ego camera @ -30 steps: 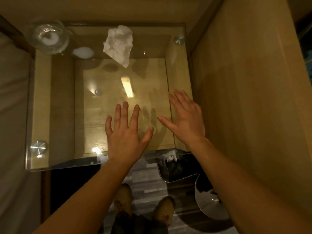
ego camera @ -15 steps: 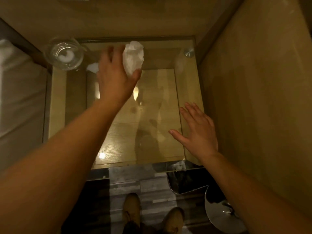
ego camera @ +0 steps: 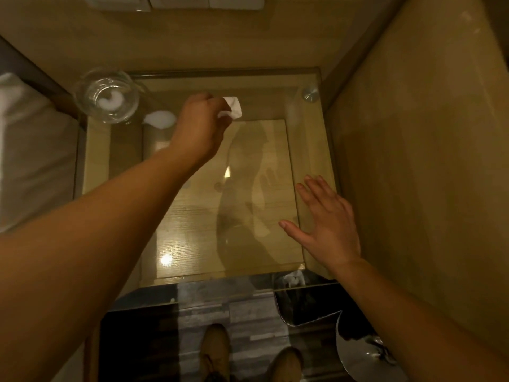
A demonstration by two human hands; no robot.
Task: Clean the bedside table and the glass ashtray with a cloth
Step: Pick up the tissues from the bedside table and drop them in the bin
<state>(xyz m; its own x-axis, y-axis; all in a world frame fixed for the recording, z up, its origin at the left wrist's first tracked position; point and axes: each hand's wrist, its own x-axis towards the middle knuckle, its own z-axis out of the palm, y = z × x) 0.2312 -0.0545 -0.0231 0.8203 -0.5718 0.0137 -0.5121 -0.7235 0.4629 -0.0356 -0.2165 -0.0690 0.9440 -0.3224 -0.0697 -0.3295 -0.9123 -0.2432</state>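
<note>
The bedside table [ego camera: 311, 150] has a clear glass top over a wooden shelf. A round glass ashtray [ego camera: 107, 97] stands at its far left corner, with something white inside. My left hand [ego camera: 201, 128] is at the far middle of the glass, fingers closed around a white crumpled cloth [ego camera: 232, 107] that sticks out past the knuckles. My right hand [ego camera: 327, 224] is flat with fingers spread over the near right part of the glass, holding nothing.
A bed with pale bedding [ego camera: 30, 150] lies along the left. Wooden panels close in the back and the right [ego camera: 413, 161]. A black bin [ego camera: 305, 301] and a shiny round lid [ego camera: 363, 357] sit on the floor below, near my shoes [ego camera: 214, 351].
My left hand reached from the near edge to the far side and closed on the cloth, now bunched deeper in the fist. The right hand stayed flat on the right.
</note>
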